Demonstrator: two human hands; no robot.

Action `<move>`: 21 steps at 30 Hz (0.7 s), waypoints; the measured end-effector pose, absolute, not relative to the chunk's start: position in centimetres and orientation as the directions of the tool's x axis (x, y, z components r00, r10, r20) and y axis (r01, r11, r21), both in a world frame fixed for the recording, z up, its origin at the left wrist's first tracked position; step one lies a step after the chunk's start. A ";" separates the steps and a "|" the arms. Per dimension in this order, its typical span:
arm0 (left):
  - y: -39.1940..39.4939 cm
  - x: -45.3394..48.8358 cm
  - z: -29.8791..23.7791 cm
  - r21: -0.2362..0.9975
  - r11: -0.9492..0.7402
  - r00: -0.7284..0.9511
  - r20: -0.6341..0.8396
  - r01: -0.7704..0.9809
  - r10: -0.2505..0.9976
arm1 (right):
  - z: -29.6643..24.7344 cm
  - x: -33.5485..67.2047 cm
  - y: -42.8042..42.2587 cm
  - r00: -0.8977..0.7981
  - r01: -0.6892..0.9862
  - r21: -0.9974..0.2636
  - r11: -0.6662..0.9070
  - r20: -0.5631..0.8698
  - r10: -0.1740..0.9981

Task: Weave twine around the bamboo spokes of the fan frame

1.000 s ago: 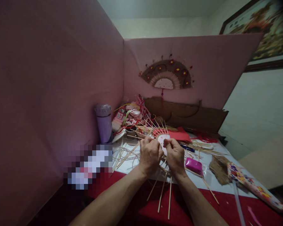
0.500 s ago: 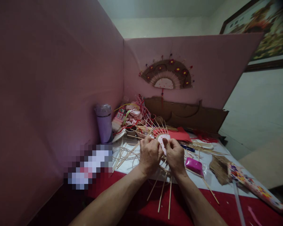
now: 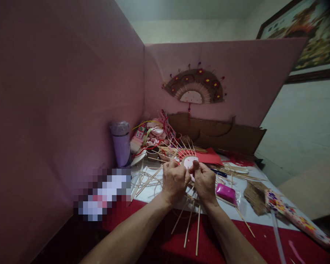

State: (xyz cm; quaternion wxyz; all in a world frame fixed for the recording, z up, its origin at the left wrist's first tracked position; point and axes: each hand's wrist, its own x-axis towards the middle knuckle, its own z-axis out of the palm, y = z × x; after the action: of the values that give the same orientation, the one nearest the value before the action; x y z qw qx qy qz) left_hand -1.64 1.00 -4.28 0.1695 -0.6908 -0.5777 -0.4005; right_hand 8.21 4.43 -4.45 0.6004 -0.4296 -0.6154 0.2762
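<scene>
Between my two hands is a handmade fan frame with a white, pink-spotted centre piece (image 3: pixel 190 161) and thin wooden sticks (image 3: pixel 183 146) fanning out from it. My left hand (image 3: pixel 175 180) is closed on the left edge of the centre piece. With thumb and fingers pinched, my right hand (image 3: pixel 205 182) grips its right side. More sticks (image 3: pixel 189 229) stick out below my hands toward the table's front edge. The fingers cover the lower part of the centre piece.
A purple tumbler (image 3: pixel 121 145) stands at the left beside the pink partition (image 3: pixel 99 91). Behind my hands lie red paper (image 3: pixel 210 157) and a craft pile (image 3: pixel 155 130). To the right are a magenta clay packet (image 3: pixel 226 193) and cardboard scrap (image 3: pixel 254 198). A finished fan (image 3: pixel 200 82) hangs on the back panel.
My right thumb and fingers have shifted slightly on the centre piece, showing a bit more of its upper part. Both hands otherwise stay in place.
</scene>
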 end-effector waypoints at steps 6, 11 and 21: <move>0.8 -1.6 -4.1 0.273 -0.278 -0.018 0.744 0.921 0.668 | -4.0 8.1 4.2 0.117 0.183 -0.849 0.496 0.520 0.846; 0.6 -1.6 -4.2 0.363 -0.290 -0.071 0.722 0.886 0.688 | -4.2 8.0 4.4 0.124 0.139 -0.853 0.502 0.518 0.846; 0.2 -1.5 -3.8 0.338 -0.322 -0.018 0.714 0.884 0.700 | -4.3 8.1 4.4 0.130 0.141 -0.866 0.480 0.497 0.858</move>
State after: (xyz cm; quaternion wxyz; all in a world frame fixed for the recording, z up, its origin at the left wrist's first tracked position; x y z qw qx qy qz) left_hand -1.48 0.20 -3.77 0.1082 -0.6922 -0.5722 -0.4262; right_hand 8.05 4.40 -4.26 0.6228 -0.4209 -0.5935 0.2876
